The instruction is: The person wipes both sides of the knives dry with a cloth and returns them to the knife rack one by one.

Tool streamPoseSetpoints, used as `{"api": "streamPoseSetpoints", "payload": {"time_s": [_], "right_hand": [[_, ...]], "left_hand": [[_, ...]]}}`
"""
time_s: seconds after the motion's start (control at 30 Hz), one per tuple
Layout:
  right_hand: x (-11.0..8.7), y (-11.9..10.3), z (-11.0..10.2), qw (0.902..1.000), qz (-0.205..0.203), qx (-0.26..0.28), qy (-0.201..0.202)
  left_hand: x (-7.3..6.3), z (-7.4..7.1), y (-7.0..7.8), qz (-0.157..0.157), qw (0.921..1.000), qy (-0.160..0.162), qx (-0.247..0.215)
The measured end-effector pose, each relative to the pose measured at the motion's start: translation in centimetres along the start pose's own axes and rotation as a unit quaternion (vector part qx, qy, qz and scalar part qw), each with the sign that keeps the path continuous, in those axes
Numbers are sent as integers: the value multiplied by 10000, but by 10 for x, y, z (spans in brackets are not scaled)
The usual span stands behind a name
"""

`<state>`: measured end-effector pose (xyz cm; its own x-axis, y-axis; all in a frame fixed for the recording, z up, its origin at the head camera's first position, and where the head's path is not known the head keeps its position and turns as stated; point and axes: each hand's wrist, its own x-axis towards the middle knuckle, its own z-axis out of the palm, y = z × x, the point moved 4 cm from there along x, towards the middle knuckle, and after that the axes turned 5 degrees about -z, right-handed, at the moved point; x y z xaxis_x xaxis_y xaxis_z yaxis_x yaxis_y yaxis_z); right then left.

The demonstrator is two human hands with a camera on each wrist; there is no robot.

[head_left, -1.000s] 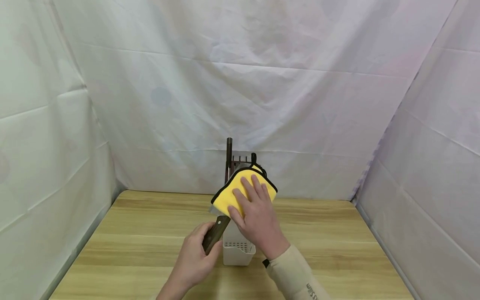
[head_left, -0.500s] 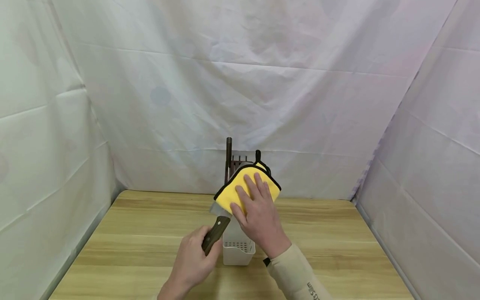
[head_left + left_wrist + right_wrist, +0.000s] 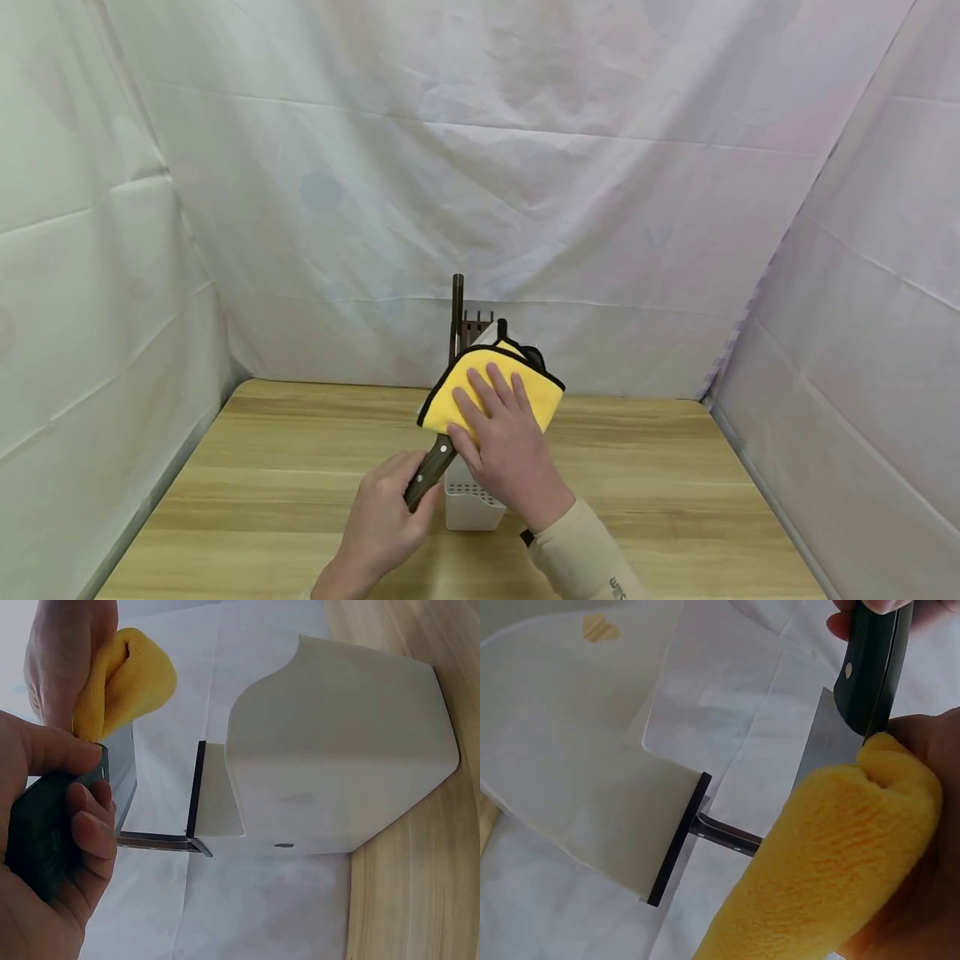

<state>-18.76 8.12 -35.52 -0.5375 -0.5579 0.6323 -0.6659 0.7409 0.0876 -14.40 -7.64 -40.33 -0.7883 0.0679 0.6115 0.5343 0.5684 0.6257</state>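
The left hand (image 3: pixel 384 504) grips a knife (image 3: pixel 430 473) by its dark handle (image 3: pixel 874 667), the fingers wrapped round it and the thumb closing the hold. That firm grip at the rear presumably steadies the tool and leaves the blade (image 3: pixel 827 739) accessible to the other side. The right hand (image 3: pixel 510 446) lies over a yellow cloth (image 3: pixel 817 847) with its fingers fairly straight and spread, pressing it to the blade rather than clutching it — a spread that probably shares the pressure over a broad face. The cloth is folded and hides most of the steel, so it likely serves as a pad between skin and metal; whether it covers both faces fully cannot be told.

The knife is tilted, its handle low and toward the person, which suits the left wrist. In the head view it appears in front of a white holder (image 3: pixel 330 750) that stands upright on the wooden desk (image 3: pixel 285 467). The wrist views show the two apart. An upright utensil handle (image 3: pixel 457 304) rises at the holder's rear — perhaps kept there for easy grasping — before pale sheeting (image 3: pixel 480 192).
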Motion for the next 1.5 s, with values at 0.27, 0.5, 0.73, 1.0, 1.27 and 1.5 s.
{"api": "streamPoseSetpoints", "payload": {"time_s": [0.27, 0.5, 0.73, 1.0, 1.27, 1.5], "right_hand": [[2, -1, 2, 9999, -74, -31, -136], [5, 11, 5, 9993, 24, -360, -128], [7, 24, 10, 9980, 262, -531, -242], [8, 39, 12, 9948, 750, -273, -631], [9, 53, 11, 9888, 1201, 8, -885], [5, 46, 14, 9898, 1040, -25, -976]], "left_hand": [[-1, 0, 3, 332, 9986, 128, 382], [-6, 2, 4, 794, 9945, 289, 611], [-10, 3, 5, 989, 9912, 410, 778], [-12, 4, 5, 1169, 9891, 479, 757], [-12, 4, 7, 1252, 9876, 425, 843], [-11, 4, 7, 1278, 9866, 470, 904]]}}
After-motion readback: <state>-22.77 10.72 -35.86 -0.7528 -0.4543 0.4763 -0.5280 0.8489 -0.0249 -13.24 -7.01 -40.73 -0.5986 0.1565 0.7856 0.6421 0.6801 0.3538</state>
